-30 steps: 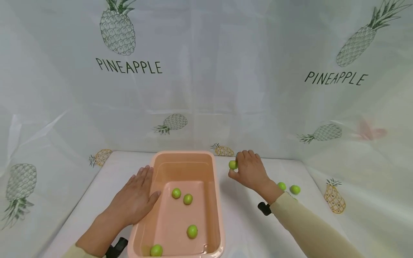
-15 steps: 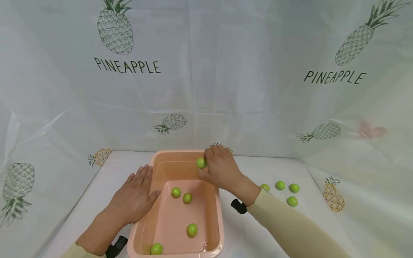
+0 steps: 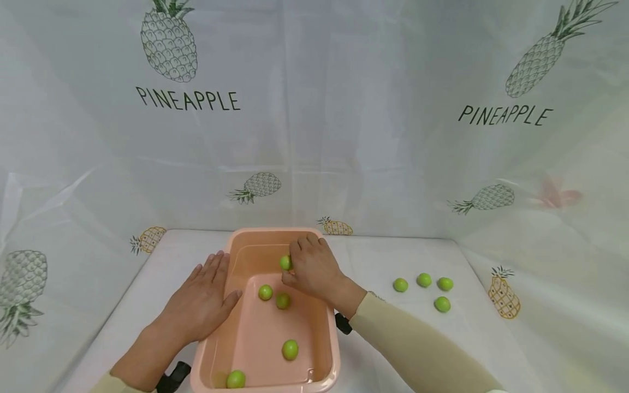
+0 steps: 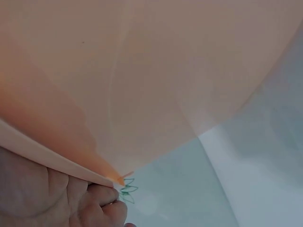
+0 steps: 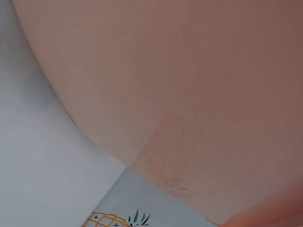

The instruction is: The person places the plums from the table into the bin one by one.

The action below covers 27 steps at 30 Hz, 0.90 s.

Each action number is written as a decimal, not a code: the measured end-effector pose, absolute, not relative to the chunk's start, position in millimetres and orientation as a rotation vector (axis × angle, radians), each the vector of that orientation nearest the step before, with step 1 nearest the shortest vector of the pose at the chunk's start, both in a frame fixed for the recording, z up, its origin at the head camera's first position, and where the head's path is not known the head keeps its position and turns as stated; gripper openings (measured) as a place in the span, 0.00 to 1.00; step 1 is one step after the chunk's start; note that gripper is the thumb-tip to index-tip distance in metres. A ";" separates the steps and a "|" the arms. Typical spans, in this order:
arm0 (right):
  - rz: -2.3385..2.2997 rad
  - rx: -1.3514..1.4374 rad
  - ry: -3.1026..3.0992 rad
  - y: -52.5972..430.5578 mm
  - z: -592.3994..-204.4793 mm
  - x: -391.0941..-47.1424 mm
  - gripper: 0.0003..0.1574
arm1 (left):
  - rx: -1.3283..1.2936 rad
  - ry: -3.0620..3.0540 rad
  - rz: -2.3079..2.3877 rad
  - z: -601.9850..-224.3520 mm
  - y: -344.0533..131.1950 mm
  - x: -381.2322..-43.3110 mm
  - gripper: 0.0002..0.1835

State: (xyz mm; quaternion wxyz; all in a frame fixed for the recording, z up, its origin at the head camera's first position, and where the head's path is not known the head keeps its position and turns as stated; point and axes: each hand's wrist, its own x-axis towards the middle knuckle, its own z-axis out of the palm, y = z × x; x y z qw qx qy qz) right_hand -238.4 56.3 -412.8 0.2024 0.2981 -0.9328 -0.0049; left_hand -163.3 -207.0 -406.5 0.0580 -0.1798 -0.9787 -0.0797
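Note:
In the head view my left hand (image 3: 201, 300) lies with straight fingers along the left rim of a peach-coloured plastic tub (image 3: 335, 333). The left wrist view shows its palm and fingers (image 4: 102, 203) against the tub's rim. Over the far part of the tub, my right hand (image 3: 314, 270) pinches a small round green fruit (image 3: 285, 262) between thumb and fingers. Below on the tub floor sit several like fruits, among them one green fruit (image 3: 265, 292) at the left and another (image 3: 290, 350) nearer me. The tub's outer wall (image 5: 165, 85) fills the right wrist view, hiding the right hand.
On the white table (image 3: 383, 338), right of the tub, several more green fruits (image 3: 400, 285) lie in a loose group. A pineapple-print sheet (image 3: 363, 136) hangs behind the table and at its sides. My right forearm crosses the tub's right rim.
My right hand has carried the green fruit leftward from beyond the tub's right rim to over its inside, then lower. The left hand has stayed on the rim.

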 end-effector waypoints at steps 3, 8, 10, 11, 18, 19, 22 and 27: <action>-0.013 0.827 -2.584 57.2 -415.7 -239.0 0.21 | -0.549 -2.966 -0.246 -407.1 -206.7 -163.4 0.43; -0.002 0.821 -2.558 58.4 -418.6 -239.9 0.21 | -0.559 -2.959 -0.243 -408.9 -206.7 -163.5 0.43; -0.006 0.815 -2.548 58.8 -419.5 -239.6 0.21 | -0.565 -2.955 -0.249 -410.0 -206.8 -163.8 0.43; -0.008 0.814 -2.538 59.0 -420.0 -239.2 0.21 | -0.569 -2.956 -0.252 -410.6 -207.0 -163.9 0.43; -0.024 0.784 -2.437 57.2 -420.5 -238.7 0.19 | -0.580 -2.959 -0.256 -411.9 -209.3 -165.1 0.44; -0.030 0.776 -2.439 56.5 -420.1 -238.8 0.19 | -0.580 -2.958 -0.258 -411.6 -209.8 -165.0 0.44; -0.049 0.760 -2.485 55.5 -417.7 -238.4 0.18 | -0.577 -2.953 -0.266 -410.8 -210.2 -164.5 0.44; -0.046 0.752 -2.509 55.1 -416.9 -238.6 0.16 | -0.568 -2.951 -0.282 -410.0 -209.6 -164.6 0.44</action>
